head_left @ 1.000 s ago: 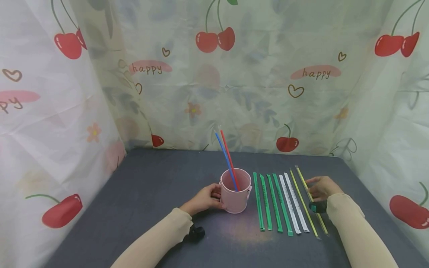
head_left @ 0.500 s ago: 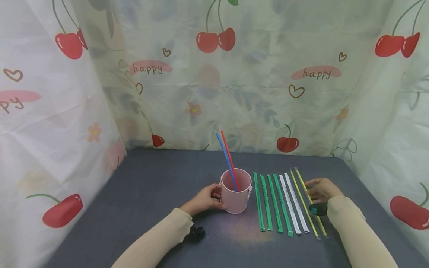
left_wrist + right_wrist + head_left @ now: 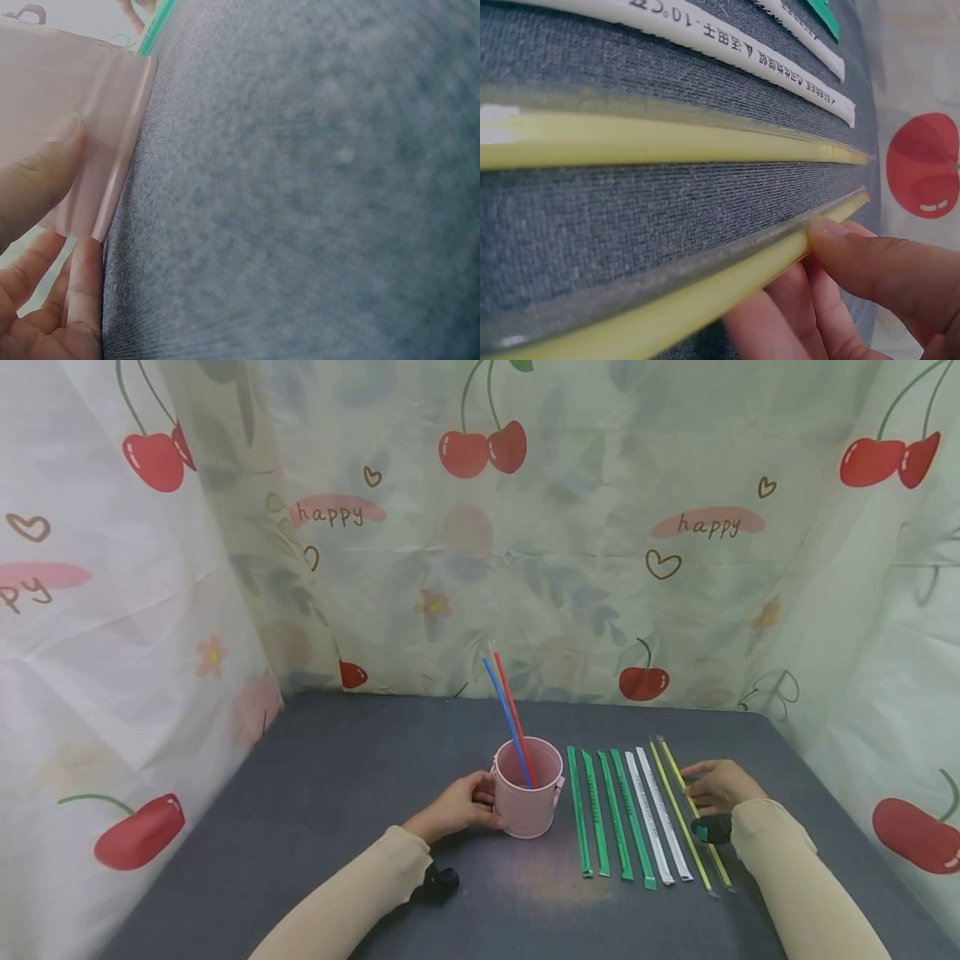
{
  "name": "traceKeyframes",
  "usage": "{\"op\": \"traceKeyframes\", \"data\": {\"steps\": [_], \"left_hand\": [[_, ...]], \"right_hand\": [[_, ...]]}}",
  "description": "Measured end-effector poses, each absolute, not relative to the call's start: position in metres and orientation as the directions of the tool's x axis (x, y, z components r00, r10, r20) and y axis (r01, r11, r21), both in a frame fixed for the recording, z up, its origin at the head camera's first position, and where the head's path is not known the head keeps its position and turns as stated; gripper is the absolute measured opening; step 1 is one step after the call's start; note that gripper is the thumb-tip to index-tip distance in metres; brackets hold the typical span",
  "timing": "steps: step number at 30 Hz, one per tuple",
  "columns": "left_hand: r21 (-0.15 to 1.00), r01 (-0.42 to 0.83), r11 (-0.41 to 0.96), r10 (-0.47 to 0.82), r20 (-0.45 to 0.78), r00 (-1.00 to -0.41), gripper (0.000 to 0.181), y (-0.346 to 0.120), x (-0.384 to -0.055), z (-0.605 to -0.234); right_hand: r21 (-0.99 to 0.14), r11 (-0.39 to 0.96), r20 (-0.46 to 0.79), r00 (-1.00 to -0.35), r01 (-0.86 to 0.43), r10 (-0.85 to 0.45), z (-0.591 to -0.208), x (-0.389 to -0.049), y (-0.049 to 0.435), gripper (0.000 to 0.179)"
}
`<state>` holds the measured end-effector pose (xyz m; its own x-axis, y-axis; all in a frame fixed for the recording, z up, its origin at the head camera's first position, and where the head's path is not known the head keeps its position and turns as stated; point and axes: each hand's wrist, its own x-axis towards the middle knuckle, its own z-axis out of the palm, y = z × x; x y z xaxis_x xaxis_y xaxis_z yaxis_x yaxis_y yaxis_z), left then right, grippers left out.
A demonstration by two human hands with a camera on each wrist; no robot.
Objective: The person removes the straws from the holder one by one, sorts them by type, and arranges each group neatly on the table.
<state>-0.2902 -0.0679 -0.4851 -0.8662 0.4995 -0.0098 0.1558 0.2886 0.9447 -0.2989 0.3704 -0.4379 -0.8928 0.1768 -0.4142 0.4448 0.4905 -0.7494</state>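
My left hand [image 3: 456, 806] holds the side of a small pink bucket [image 3: 525, 817], thumb on its wall and the other fingers around by its base. A blue straw [image 3: 500, 692] and a red straw [image 3: 513, 714] in clear wrappers lean inside it. At the right, my right hand [image 3: 726, 783] pinches the outermost yellow straw [image 3: 705, 296] near its far end, thumb on top. That straw is in a clear wrapper and lies almost parallel to the second yellow straw [image 3: 667, 141] on the table.
Two white wrapped straws [image 3: 649, 821] and several green wrapped straws [image 3: 579, 810] lie in a row between the bucket and the yellow ones. The dark table [image 3: 360, 752] ends at a curtain [image 3: 555, 610] printed with cherries, which also hangs at both sides.
The outermost yellow straw has shifted slightly left and toward me, closer to its neighbour, with my right hand at it. My left hand and the bucket stay put.
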Motion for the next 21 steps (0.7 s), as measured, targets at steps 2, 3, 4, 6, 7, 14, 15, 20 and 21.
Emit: {"op": "traceKeyframes", "data": {"steps": [2,3,4,6,7,14,15,20,21], "left_hand": [[0.944,0.160,0.289,0.500,-0.007,-0.866,0.062,-0.0677,-0.2902,-0.4848],[0.944,0.160,0.288,0.500,-0.006,-0.866,0.062,-0.0677,-0.2902,-0.4846],[0.944,0.161,0.287,0.501,-0.005,-0.865,0.062,-0.0677,-0.2903,-0.4844],[0.944,0.162,0.286,0.501,-0.003,-0.865,0.062,-0.0677,-0.2903,-0.4839],[0.944,0.164,0.285,0.501,-0.001,-0.865,0.062,-0.0677,-0.2903,-0.4838],[0.945,0.162,0.283,0.504,-0.003,-0.864,0.062,-0.0680,-0.2909,-0.4840],[0.946,0.163,0.281,0.505,-0.002,-0.863,0.062,-0.0679,-0.2909,-0.4843],[0.946,0.166,0.280,0.505,0.002,-0.863,0.061,-0.0677,-0.2910,-0.4859],[0.946,0.166,0.280,0.506,0.001,-0.863,0.061,-0.0678,-0.2909,-0.4859]], "right_hand": [[-0.747,0.491,-0.415,-0.891,0.448,0.183,-0.4392,-0.3004,0.3708,0.048],[-0.746,0.490,-0.416,-0.890,0.452,0.189,-0.4400,-0.3013,0.3708,0.048],[-0.743,0.489,-0.416,-0.887,0.458,0.198,-0.4410,-0.3023,0.3709,0.047],[-0.737,0.484,-0.420,-0.881,0.472,0.218,-0.4433,-0.3048,0.3712,0.047],[-0.733,0.483,-0.422,-0.877,0.479,0.228,-0.4443,-0.3060,0.3714,0.046],[-0.720,0.518,-0.424,-0.884,0.462,0.200,-0.4464,-0.3086,0.3758,0.041],[-0.719,0.524,-0.421,-0.886,0.457,0.194,-0.4460,-0.3081,0.3760,0.040],[-0.715,0.525,-0.417,-0.885,0.461,0.209,-0.4458,-0.3071,0.3758,0.037],[-0.716,0.523,-0.417,-0.884,0.463,0.213,-0.4464,-0.3071,0.3760,0.037]]}}
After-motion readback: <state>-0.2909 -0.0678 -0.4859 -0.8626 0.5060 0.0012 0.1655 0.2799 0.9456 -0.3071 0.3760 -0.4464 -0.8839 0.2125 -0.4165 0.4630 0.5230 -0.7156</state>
